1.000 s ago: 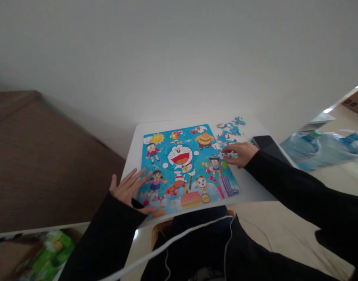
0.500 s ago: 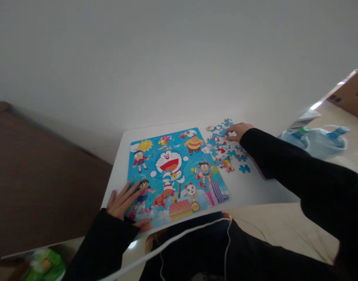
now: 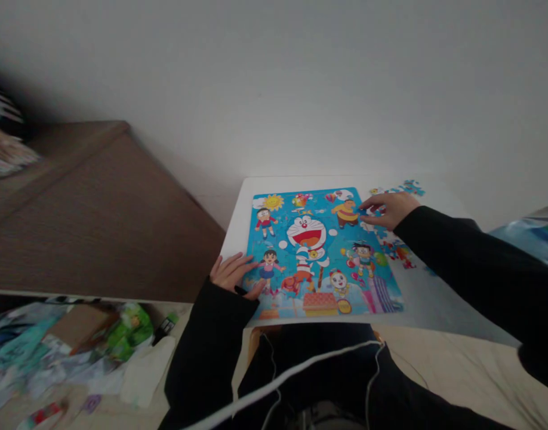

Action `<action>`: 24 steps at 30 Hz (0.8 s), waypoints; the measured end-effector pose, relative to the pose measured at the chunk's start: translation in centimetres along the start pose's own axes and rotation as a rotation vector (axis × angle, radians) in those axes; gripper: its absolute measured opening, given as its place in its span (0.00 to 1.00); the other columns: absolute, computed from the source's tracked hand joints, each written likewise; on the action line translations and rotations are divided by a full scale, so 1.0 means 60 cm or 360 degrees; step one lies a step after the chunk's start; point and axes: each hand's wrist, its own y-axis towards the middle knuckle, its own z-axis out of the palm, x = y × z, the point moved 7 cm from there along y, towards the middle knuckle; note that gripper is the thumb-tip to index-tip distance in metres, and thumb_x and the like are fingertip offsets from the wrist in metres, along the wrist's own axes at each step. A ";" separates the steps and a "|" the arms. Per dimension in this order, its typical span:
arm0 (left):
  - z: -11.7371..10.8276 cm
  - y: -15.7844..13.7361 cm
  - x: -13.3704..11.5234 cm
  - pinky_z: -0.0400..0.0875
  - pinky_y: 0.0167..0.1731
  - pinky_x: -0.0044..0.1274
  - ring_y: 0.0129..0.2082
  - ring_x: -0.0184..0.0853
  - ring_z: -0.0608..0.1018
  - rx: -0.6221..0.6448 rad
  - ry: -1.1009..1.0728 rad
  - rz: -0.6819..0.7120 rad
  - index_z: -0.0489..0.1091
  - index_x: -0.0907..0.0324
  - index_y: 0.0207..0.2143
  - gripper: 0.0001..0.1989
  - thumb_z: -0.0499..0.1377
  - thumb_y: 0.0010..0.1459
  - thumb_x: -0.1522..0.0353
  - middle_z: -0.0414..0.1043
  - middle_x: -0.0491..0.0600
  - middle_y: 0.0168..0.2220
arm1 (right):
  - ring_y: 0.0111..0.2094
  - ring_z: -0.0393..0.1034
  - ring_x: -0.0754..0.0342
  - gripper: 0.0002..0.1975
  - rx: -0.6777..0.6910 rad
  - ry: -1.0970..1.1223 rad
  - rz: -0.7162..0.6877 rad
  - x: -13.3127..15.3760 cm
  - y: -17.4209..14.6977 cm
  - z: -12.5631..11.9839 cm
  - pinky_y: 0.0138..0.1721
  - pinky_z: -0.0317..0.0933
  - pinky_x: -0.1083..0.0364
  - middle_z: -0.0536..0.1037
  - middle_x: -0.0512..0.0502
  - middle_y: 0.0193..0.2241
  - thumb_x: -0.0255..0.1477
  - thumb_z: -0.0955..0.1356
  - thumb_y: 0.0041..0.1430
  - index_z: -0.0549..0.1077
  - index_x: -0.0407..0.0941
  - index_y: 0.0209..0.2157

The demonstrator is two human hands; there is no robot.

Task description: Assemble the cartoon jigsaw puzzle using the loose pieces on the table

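Observation:
A blue cartoon jigsaw puzzle (image 3: 292,239) lies flat on a small white table. My left hand (image 3: 234,273) rests open at its lower left, with fingers spread over the edge. At the puzzle's upper right edge, beside the figure in the yellow shirt, is my right hand (image 3: 389,210). Its thumb and fingers pinch a small blue puzzle piece (image 3: 362,211), mostly covered by the fingertips. Loose puzzle pieces (image 3: 412,187) lie scattered to the right of the puzzle, partly hidden beneath my right hand and sleeve.
The white table (image 3: 243,209) stands against a pale wall. A brown cabinet (image 3: 122,221) is on the left, with bags and a cardboard box (image 3: 79,325) on the floor below. A white cable (image 3: 274,385) runs across in front of my lap. Clear plastic bottles are at far right.
My right hand has moved left from the loose pieces to the puzzle's right edge, carrying a piece. My left hand stays on the puzzle's lower left. The view has turned left.

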 end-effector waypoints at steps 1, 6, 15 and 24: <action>-0.001 0.000 0.003 0.59 0.57 0.40 0.50 0.42 0.75 -0.0052 -0.0012 -0.0045 0.74 0.53 0.40 0.13 0.57 0.55 0.58 0.77 0.50 0.44 | 0.31 0.74 0.51 0.14 -0.0027 0.0093 -0.0133 0.039 0.001 -0.005 0.34 0.67 0.53 0.80 0.49 0.34 0.39 0.70 0.51 0.78 0.50 0.39; 0.002 -0.002 0.009 0.64 0.54 0.38 0.47 0.41 0.77 -0.0182 -0.0122 -0.0083 0.75 0.57 0.38 0.11 0.59 0.56 0.61 0.77 0.52 0.42 | 0.39 0.73 0.51 0.12 0.0008 0.0323 -0.0825 0.267 0.013 0.011 0.41 0.65 0.55 0.79 0.48 0.38 0.35 0.70 0.53 0.78 0.49 0.39; 0.008 -0.003 0.007 0.66 0.53 0.37 0.50 0.41 0.75 -0.0101 -0.0211 -0.0107 0.74 0.56 0.41 0.12 0.57 0.59 0.62 0.76 0.51 0.46 | 0.47 0.70 0.49 0.12 0.0265 0.0415 -0.1190 0.402 0.052 0.094 0.49 0.63 0.52 0.78 0.43 0.43 0.30 0.69 0.57 0.77 0.43 0.42; 0.015 0.000 0.007 0.70 0.50 0.37 0.49 0.44 0.75 -0.0169 -0.0229 0.0018 0.73 0.60 0.44 0.14 0.57 0.59 0.62 0.74 0.53 0.48 | 0.42 0.72 0.50 0.07 0.0120 0.0486 -0.1217 0.394 0.053 0.102 0.46 0.65 0.52 0.79 0.45 0.39 0.28 0.71 0.55 0.79 0.45 0.37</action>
